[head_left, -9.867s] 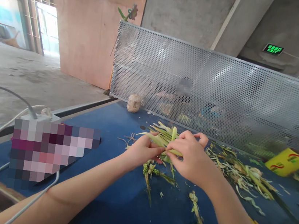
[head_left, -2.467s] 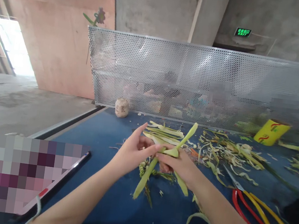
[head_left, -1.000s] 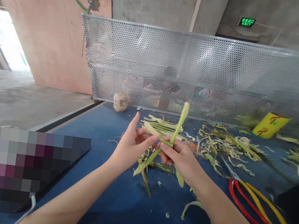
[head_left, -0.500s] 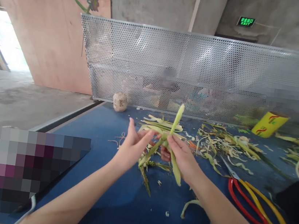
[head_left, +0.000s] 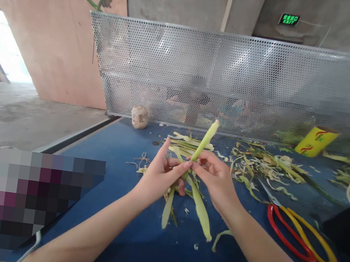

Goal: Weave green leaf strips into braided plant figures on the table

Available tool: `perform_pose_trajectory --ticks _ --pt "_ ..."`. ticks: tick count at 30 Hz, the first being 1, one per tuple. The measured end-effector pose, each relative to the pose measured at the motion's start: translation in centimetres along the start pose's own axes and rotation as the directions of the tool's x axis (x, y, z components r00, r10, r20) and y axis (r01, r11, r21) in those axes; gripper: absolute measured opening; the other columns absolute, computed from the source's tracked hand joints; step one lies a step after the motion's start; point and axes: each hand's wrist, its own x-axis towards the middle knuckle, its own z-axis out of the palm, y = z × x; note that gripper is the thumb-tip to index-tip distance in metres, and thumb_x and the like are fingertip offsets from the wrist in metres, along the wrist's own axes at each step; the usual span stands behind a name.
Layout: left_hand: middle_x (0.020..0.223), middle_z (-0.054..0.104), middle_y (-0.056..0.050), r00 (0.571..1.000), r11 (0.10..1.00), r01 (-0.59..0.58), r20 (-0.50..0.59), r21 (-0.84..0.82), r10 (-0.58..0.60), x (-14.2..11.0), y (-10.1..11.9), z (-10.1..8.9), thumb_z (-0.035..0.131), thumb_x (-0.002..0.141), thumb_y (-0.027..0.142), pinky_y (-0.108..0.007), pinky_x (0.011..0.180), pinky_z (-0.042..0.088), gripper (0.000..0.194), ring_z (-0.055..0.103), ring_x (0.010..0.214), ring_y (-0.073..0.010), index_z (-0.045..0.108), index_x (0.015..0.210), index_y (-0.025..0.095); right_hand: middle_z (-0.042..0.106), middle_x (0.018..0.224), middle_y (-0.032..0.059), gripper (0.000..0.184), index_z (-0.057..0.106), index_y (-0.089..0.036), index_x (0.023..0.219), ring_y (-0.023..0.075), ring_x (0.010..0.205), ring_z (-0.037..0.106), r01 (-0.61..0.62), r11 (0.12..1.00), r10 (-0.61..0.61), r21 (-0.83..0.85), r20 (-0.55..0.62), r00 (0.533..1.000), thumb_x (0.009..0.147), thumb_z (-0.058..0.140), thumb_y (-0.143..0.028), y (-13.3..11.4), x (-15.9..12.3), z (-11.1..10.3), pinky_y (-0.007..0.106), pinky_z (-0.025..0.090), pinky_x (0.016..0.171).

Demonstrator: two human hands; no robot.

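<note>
Both my hands meet above the blue table [head_left: 133,151] on a bunch of pale green leaf strips [head_left: 204,141]. My left hand [head_left: 159,176] pinches the strips from the left, thumb and fingers closed on them. My right hand [head_left: 216,181] pinches the same spot from the right. One strip points up and away, and two strips [head_left: 200,209] hang down toward me. Below my hands lie more strips and a small woven piece on the table.
Red and yellow scissors [head_left: 296,235] lie at the right. Leaf scraps [head_left: 267,166] cover the far middle. A yellow container [head_left: 315,141] and a small woven ball [head_left: 139,117] stand by the perforated metal screen [head_left: 233,83]. A blurred flat object sits at the left.
The hanging strips have swung down and closer to me. My hands have drawn together on the strips, and the upright strip leans a little more to the right.
</note>
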Motion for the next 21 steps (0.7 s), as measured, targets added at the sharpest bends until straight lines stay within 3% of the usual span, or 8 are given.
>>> perform_pose_trajectory --ticks 4,8,12,15,18,21 --pt "0.065 0.061 0.002 1.0 0.999 -0.014 0.009 0.029 0.014 -0.3 0.4 0.4 0.06 0.075 0.017 -0.019 0.041 0.045 0.091 0.052 0.04 -0.0068 -0.006 0.138 0.022 0.059 0.081 0.0021 0.014 0.065 -0.022 0.081 0.0151 0.072 0.052 -0.06 0.989 0.061 0.133 -0.008 0.998 0.069 0.065 -0.03 -0.3 0.1 0.1 0.03 0.043 0.065" --pt "0.067 0.06 0.0 0.998 0.997 -0.05 0.032 0.055 0.048 -0.5 0.8 0.5 0.058 0.077 0.017 -0.018 0.043 0.045 0.088 0.054 0.049 -0.0084 -0.004 0.139 0.02 0.061 0.08 0.0007 0.014 0.064 -0.023 0.081 0.0152 0.076 0.054 -0.066 0.982 0.07 0.178 -0.016 0.997 0.069 0.066 -0.031 -0.5 0.6 -0.4 0.03 0.043 0.07" --pt "0.07 0.06 0.001 0.995 0.992 -0.098 -0.015 0.076 0.099 -0.2 0.7 0.0 0.063 0.072 0.015 -0.016 0.039 0.041 0.097 0.05 0.046 -0.0064 -0.007 0.138 0.024 0.061 0.082 0.0013 0.027 0.058 -0.023 0.096 0.0119 0.064 0.053 -0.213 0.966 0.189 0.149 0.159 0.969 0.076 0.057 -0.041 -0.9 0.8 -1.3 0.027 0.042 0.057" --pt "0.065 0.055 0.004 0.992 0.988 -0.109 -0.053 0.108 0.115 0.1 0.5 -0.5 0.066 0.069 0.014 -0.017 0.037 0.04 0.105 0.05 0.046 -0.0075 -0.014 0.137 0.024 0.062 0.073 0.0007 0.035 0.051 -0.022 0.106 0.012 0.061 0.055 -0.252 0.967 0.218 0.044 0.375 0.901 0.077 0.057 -0.038 -1.2 0.6 -1.7 0.026 0.043 0.056" --pt "0.051 0.043 0.01 0.991 0.982 -0.099 -0.073 0.159 0.112 0.4 0.6 -1.0 0.065 0.07 0.017 -0.018 0.037 0.04 0.105 0.051 0.044 -0.0091 -0.016 0.136 0.019 0.055 0.054 -0.0045 0.021 0.053 -0.02 0.097 0.0098 0.051 0.051 -0.216 0.975 0.219 -0.06 0.45 0.866 0.079 0.056 -0.03 -1.4 0.4 -1.7 0.024 0.042 0.051" --pt "0.047 0.035 0.013 0.99 0.978 -0.088 -0.092 0.19 0.107 0.6 0.9 -1.5 0.066 0.07 0.019 -0.019 0.036 0.038 0.106 0.045 0.038 -0.0073 -0.015 0.136 0.014 0.055 0.054 -0.0041 0.011 0.053 -0.019 0.077 0.0078 0.045 0.048 -0.152 0.983 0.184 -0.106 0.46 0.869 0.082 0.051 -0.028 -1.5 0.5 -1.8 0.022 0.04 0.047"
